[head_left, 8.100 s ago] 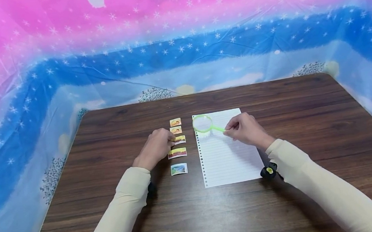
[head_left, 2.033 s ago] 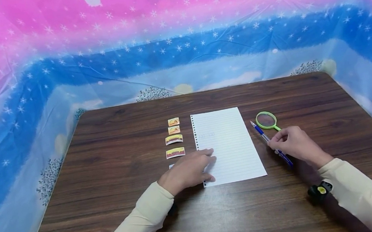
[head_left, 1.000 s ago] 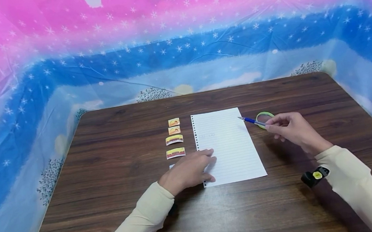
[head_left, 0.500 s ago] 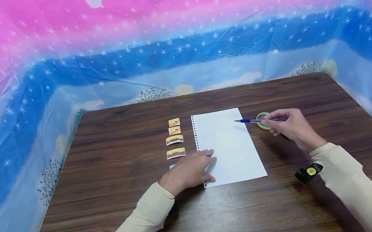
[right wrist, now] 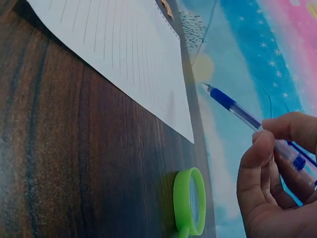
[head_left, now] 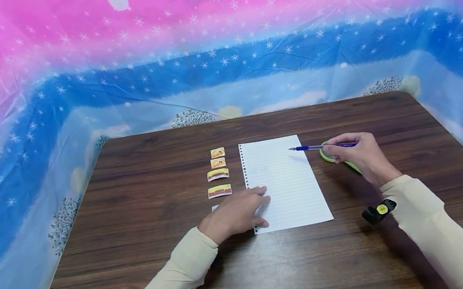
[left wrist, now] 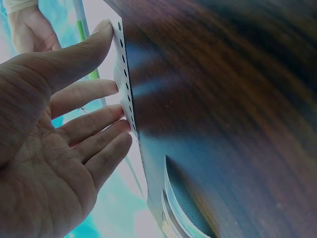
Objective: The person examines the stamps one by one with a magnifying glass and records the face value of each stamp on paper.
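Two hands are at work over a dark wood-grain tabletop (head_left: 134, 181). The left hand (head_left: 235, 211) lies across the left margin of a lined sheet of paper (head_left: 291, 199), fingers spread and fairly straight, with thumb and fingertips resting along the strip of punched holes. The right hand (head_left: 354, 153) pinches a blue-and-clear pen (head_left: 304, 148) between thumb and forefinger; its tip points left over the upper right part of the sheet, and the right wrist view shows the pen raised clear of the paper. Faint writing (head_left: 257, 170), too small to read, sits near the left margin. Just right of the sheet, beneath the right hand, a green magnifying glass (head_left: 352, 167) lies on the tabletop, its round frame partly hidden. Left of the sheet runs a column of small picture cards (head_left: 219, 190): two orange, two yellow and red, and a last one mostly covered by the left hand. Behind the tabletop hangs a pink and blue cloth (head_left: 223, 61) printed with snowflakes. Both sleeves (head_left: 419, 210) are cream.
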`<state>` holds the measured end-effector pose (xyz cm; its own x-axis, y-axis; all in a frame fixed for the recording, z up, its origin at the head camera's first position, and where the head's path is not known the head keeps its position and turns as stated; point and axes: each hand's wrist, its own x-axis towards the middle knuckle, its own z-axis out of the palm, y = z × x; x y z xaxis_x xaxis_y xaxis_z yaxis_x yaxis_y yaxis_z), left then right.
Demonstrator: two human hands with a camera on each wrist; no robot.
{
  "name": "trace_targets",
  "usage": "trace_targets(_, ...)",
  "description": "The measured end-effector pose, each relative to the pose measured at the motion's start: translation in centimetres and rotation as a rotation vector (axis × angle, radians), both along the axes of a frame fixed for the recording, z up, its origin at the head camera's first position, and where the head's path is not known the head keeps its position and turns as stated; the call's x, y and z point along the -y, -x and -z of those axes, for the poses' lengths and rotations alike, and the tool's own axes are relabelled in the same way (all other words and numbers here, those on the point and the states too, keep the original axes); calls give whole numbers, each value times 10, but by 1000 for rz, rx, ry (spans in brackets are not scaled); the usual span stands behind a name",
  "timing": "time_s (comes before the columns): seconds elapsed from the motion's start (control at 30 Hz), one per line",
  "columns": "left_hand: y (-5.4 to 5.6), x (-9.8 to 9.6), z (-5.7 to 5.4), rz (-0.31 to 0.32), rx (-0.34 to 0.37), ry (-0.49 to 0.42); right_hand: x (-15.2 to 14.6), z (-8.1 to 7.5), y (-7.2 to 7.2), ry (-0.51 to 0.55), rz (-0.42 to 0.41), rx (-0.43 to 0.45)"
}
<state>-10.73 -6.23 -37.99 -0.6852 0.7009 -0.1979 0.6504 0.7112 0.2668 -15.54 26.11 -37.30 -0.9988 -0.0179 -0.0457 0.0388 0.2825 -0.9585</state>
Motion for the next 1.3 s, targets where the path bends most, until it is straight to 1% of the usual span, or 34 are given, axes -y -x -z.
trace_targets(0.17, 0, 0, 0, 2, -6, 9, -1, -1, 1, -83, -9, 37)
trace_targets(0.27, -1, 0, 0, 3, -9, 8, -1, -2, 2, -100, -10, 61)
trace_targets(0.33, -1, 0, 0, 3, -8, 8, 1, -3, 3, -70, -14, 68)
trace_targets(0.43, -1, 0, -1, 1, -4, 7, 4, -3, 6, 8, -29, 68)
trace_targets(0.57, -2, 1, -2, -6, 3, 5, 6, -3, 9, 87, -81, 55)
trace_targets(0.67, -2, 1, -2, -7, 3, 3, 7, -3, 10, 85, -122, 35)
trace_targets(0.83, -2, 1, -2, -5, 3, 9, 10, -2, 12, 100, -138, 10)
trace_targets(0.9, -2, 0, -2, -5, 6, 11, 12, 0, 13, 114, -150, 8)
trace_targets(1.0, -2, 0, -2, -9, 12, 9, 13, 1, 15, 116, -190, 5)
trace_targets(1.17, -2, 0, -1, -10, 11, 3, 17, 5, 18, 92, -205, -3)
trace_targets(1.3, -1, 0, -1, -8, 5, 4, 21, 8, 20, 110, -233, 22)
